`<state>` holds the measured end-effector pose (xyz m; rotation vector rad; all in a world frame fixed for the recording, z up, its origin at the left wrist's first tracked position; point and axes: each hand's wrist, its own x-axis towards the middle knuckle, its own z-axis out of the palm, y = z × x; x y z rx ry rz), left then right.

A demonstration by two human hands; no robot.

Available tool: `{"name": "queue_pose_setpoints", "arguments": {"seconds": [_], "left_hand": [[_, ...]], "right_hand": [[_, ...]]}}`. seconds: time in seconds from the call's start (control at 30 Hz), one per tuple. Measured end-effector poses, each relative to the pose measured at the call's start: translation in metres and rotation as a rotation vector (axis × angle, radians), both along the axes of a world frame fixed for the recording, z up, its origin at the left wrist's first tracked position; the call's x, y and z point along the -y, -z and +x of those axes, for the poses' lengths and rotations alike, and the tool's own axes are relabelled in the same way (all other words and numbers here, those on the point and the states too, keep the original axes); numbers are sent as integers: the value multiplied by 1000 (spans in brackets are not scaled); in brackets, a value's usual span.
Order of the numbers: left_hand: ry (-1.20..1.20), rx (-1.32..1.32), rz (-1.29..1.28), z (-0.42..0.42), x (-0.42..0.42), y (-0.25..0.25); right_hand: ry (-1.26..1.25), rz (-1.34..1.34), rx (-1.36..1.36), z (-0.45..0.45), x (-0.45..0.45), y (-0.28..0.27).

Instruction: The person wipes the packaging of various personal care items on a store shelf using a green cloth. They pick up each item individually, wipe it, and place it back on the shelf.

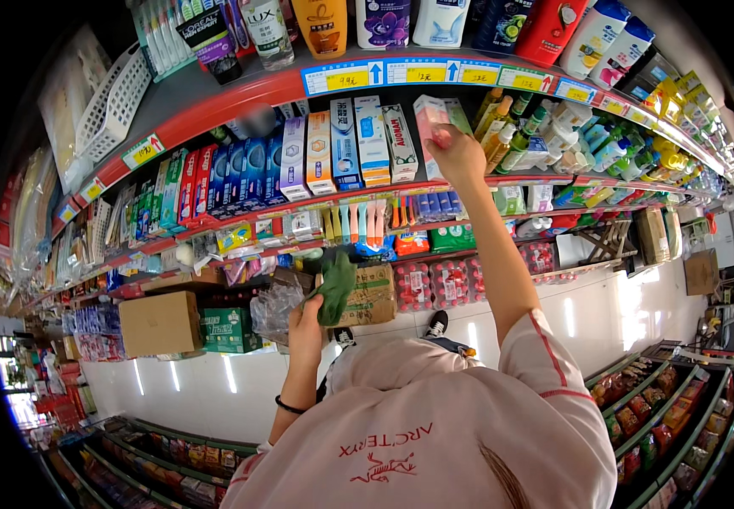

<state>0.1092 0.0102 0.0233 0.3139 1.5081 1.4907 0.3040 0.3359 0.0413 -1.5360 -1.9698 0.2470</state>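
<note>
My left hand (306, 321) holds a crumpled green cloth (336, 289) in front of the lower shelves. Farther up and to the right, my right hand (459, 153) is on a pink and white box (431, 118) on the toothpaste shelf, its fingers at the front of the box; whether they grip it is hard to tell. Left of that box stands an Auonam toothpaste box (400, 141), then white, blue, orange and purple boxes in a row. Behind the hand is a light green box (458, 114), and glass bottles (499, 127) with green and yellow caps stand to its right.
Above runs a red shelf edge with price tags (427, 71), with shampoo bottles (383, 22) over it. Toothbrushes hang below the toothpaste shelf. Cardboard boxes (160, 323) and shrink-wrapped red bottles (452, 283) sit low down. Snack racks (659, 413) stand behind me.
</note>
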Motion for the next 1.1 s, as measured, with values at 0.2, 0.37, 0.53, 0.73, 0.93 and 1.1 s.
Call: {"name": "queue_pose_setpoints", "arguments": {"seconds": [0.2,0.37,0.53,0.73,0.93,1.1], "left_hand": [[-154,-6,-181,3,25,0],[-138,155,-100,6,38,12],[-195,177,-113,3,42,23],[-247,140,-153,-1,39,17],[-181,109,-162,3,30,10],[-139,102,-130,8,31,16]], "right_hand": [[20,-308,350,-34,-45,-9],[91,-370,337,-42,-73,29],[-35,-371,425,-33,-81,62],[-317,-233,421,-19,-50,64],[-411,-65,480,-2,-53,100],[-432,-157,273,4,-37,85]]}}
